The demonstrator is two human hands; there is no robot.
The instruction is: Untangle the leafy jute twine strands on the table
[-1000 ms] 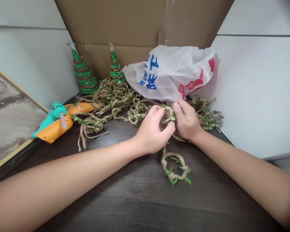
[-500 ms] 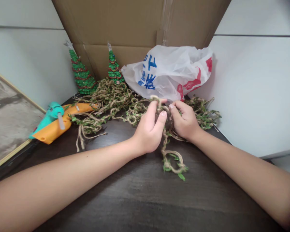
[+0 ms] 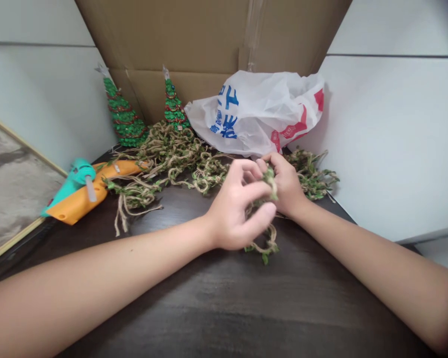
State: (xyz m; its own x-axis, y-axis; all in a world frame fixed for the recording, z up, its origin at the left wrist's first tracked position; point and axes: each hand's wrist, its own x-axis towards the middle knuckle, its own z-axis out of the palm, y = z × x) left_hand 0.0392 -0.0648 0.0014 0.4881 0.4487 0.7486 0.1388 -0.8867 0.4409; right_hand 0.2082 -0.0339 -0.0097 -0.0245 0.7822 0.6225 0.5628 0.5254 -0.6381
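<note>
A length of jute twine with small green leaves [image 3: 272,186] hangs between my hands, and its looped lower end [image 3: 266,247] dangles just above or on the dark table. My right hand [image 3: 285,181] is closed on the twine; its fingertips are partly hidden. Beside it, my left hand [image 3: 237,206] has curled fingers, with its thumb and forefinger apart and touching or close to the twine. Motion blurs those fingers a little. Behind my left hand lies a tangled heap of the same leafy twine [image 3: 175,149].
Two green tinsel Christmas trees [image 3: 125,115] stand at the back left. A teal-and-orange glue gun [image 3: 84,191] lies at left by a framed picture [image 3: 22,179]. Behind my hands is a white plastic bag [image 3: 265,109]; more leafy twine [image 3: 315,174] is at right. Cardboard [image 3: 194,35] stands behind.
My left hand has moved right, toward my right hand, and its thumb and forefinger have spread apart. The twine's hanging loop has risen slightly. The whole view has shifted a little.
</note>
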